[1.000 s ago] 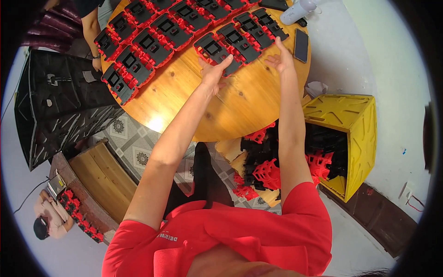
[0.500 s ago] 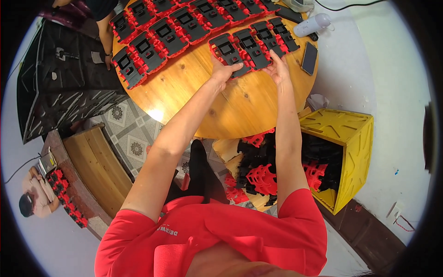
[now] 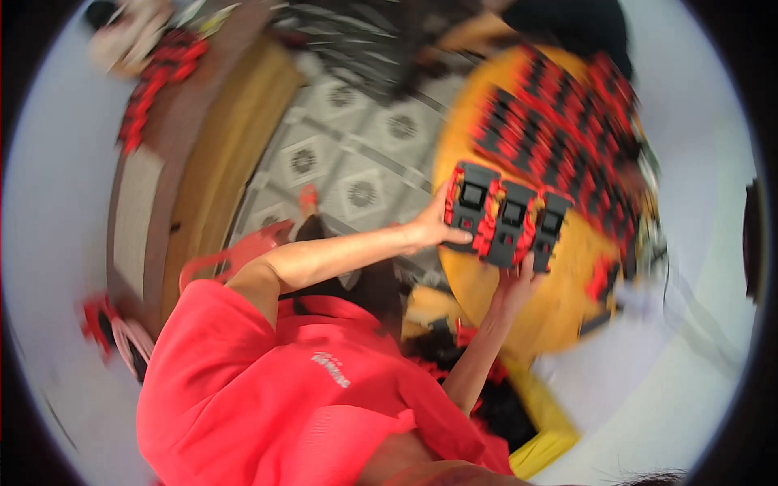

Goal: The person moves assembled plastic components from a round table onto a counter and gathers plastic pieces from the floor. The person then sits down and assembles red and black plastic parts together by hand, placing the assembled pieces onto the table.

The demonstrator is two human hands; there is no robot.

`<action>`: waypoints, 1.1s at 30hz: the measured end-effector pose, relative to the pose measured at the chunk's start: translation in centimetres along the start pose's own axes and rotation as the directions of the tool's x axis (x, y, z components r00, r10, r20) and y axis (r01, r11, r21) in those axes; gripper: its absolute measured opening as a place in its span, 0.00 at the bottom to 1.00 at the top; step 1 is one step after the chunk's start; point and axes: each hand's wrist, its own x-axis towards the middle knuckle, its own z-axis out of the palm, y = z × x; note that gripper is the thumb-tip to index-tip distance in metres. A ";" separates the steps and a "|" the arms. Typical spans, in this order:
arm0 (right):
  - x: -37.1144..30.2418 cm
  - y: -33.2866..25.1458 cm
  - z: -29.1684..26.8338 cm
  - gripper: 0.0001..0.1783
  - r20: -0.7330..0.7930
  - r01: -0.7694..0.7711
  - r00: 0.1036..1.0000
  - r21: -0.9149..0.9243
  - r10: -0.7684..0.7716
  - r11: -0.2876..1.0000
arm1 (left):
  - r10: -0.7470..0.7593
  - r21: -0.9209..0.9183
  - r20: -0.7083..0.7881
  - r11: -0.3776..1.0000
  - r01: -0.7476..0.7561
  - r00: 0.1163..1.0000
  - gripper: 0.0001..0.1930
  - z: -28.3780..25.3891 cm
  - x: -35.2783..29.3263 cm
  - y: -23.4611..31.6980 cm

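Observation:
A joined row of three black-and-red plastic housings (image 3: 508, 235) is held up over the near left edge of the round wooden table (image 3: 559, 312). Each housing has a square black-framed window, with red pieces between them. My left hand (image 3: 436, 227) grips the row's left end, thumb on the front face. My right hand (image 3: 519, 285) holds it from below near the right end, its thumb on the front; the other fingers are mostly hidden. Behind the held row, more housings (image 3: 539, 134) lie in rows on the table, blurred. A single red-and-black piece (image 3: 601, 278) lies at the table's right.
A yellow crate (image 3: 547, 437) with black and red parts stands below the table. Left are a red plastic stool (image 3: 231, 253) and a wooden counter (image 3: 215, 154) bearing red-and-black parts (image 3: 154, 85). A person in dark clothing (image 3: 571, 32) is beyond the table, near a black crate (image 3: 348, 40).
My view has swung left, blurring the surroundings. Both hands have lifted three joined housings off the table and carried them toward its left edge; one piece of that group stays behind.

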 end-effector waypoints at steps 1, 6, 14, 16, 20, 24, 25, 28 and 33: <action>-0.9 1.7 3.6 0.26 0.068 -0.033 0.997 -0.020 0.034 0.999 | 0.216 -0.003 -0.059 0.976 -0.216 0.975 0.58 -4.3 -0.8 -2.6; -5.2 11.4 21.2 0.26 0.353 -0.225 0.893 -0.188 0.279 0.956 | 0.184 -0.106 -0.498 0.957 -0.270 0.847 0.57 -19.3 -12.9 0.7; -17.0 32.2 51.4 0.44 0.648 -0.217 0.500 -0.549 0.575 0.807 | 0.087 -0.194 -0.877 0.836 -0.513 0.473 0.47 -46.9 -27.0 -0.3; -20.9 37.6 58.1 0.39 0.683 -0.234 0.435 -0.544 0.587 0.806 | 0.075 -0.180 -0.907 0.821 -0.541 0.415 0.51 -54.6 -29.5 -0.6; -24.7 47.0 69.5 0.29 0.712 -0.204 0.359 -0.570 0.603 0.796 | -0.061 -0.266 -0.897 0.865 -0.426 0.437 0.44 -66.8 -32.8 1.9; -28.1 53.4 76.6 0.27 0.693 -0.222 0.314 -0.611 0.649 0.760 | -0.061 -0.252 -0.904 0.875 -0.414 0.422 0.45 -76.5 -35.1 2.3; -28.3 54.5 77.6 0.27 0.669 -0.209 0.343 -0.630 0.659 0.748 | -0.064 -0.258 -0.898 0.878 -0.403 0.435 0.46 -78.1 -35.1 2.5; -28.9 56.4 79.9 0.32 0.664 -0.260 0.343 -0.612 0.664 0.747 | -0.074 -0.289 -0.867 0.880 -0.376 0.493 0.49 -82.1 -35.5 3.2; -28.2 58.4 82.2 0.32 0.661 -0.275 0.372 -0.591 0.651 0.758 | -0.136 -0.354 -0.834 0.875 -0.330 0.535 0.53 -85.6 -34.6 4.0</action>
